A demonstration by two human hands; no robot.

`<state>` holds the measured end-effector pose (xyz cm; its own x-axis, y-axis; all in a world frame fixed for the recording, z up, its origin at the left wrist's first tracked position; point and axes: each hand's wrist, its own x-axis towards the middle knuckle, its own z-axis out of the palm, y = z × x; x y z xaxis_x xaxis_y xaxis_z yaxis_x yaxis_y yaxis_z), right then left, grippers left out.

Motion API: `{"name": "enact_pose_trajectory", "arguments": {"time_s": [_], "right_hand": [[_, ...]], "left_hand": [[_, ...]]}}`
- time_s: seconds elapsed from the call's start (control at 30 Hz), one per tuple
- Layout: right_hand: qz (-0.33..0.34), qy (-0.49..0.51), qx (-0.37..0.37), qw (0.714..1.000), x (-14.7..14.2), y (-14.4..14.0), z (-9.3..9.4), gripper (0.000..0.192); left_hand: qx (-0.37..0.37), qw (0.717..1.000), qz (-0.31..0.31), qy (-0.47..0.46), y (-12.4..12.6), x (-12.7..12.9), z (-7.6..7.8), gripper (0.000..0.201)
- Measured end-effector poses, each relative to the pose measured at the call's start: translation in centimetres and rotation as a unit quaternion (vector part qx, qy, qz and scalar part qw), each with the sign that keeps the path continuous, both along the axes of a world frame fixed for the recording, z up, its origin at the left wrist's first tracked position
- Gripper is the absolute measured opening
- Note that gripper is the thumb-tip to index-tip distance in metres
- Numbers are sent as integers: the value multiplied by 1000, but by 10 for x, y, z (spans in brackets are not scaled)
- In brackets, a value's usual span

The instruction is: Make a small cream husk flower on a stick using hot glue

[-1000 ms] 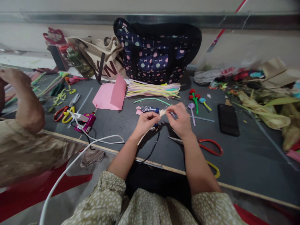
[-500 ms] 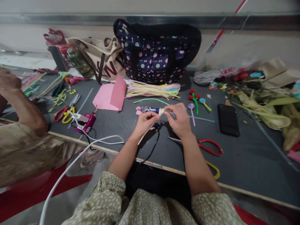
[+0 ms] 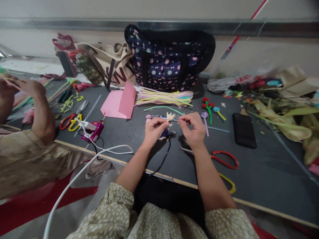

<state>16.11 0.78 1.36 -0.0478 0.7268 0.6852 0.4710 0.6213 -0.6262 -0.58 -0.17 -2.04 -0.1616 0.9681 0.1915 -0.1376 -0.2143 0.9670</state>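
Note:
My left hand (image 3: pixel 156 131) pinches a cream pipe-cleaner flower (image 3: pixel 170 116), whose points fan out above the thumb and forefinger. Just right of it is my right hand (image 3: pixel 193 129), thumb and forefinger pressed together. The fingertips stand a little apart from the flower, and anything between them is too small to make out. Beneath and behind my left hand lies a blue tool (image 3: pixel 163 133) with a black cord, mostly hidden. Scissors with one red and one yellow handle (image 3: pixel 225 158) rest partly under my right forearm.
Bundled pipe cleaners (image 3: pixel 164 97) lie beside folded pink paper (image 3: pixel 116 105), before a patterned bag (image 3: pixel 169 59). Finished pipe-cleaner flowers (image 3: pixel 208 108) and a phone (image 3: pixel 244 130) lie right. A white cable (image 3: pixel 74 184) runs from a magenta box (image 3: pixel 92 131). Another person's arm (image 3: pixel 42 113) is at left.
My right hand has drawn slightly right, off the cream flower. The flower's points now stand upright and spread. The other person's hands have come further into view at left.

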Motion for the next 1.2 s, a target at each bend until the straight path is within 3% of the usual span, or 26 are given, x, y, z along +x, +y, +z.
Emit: {"name": "enact_pose_trajectory", "arguments": {"time_s": [0.2, 0.43, 0.67, 1.2], "right_hand": [[22, 10, -12, 1000, -4, -4, 3, 4], [21, -7, -8, 1000, -1, -3, 1, 5], [9, -24, 30, 999, -1, -3, 0, 5], [3, -31, 21, 999, -2, -3, 4, 7]], "left_hand": [[67, 996, 4, 63, 0, -3, -3, 14], [69, 992, -14, 107, -1, -3, 1, 16], [67, 994, -8, 88, -1, -2, 2, 16], [64, 994, -21, 88, -1, -2, 2, 17]]}}
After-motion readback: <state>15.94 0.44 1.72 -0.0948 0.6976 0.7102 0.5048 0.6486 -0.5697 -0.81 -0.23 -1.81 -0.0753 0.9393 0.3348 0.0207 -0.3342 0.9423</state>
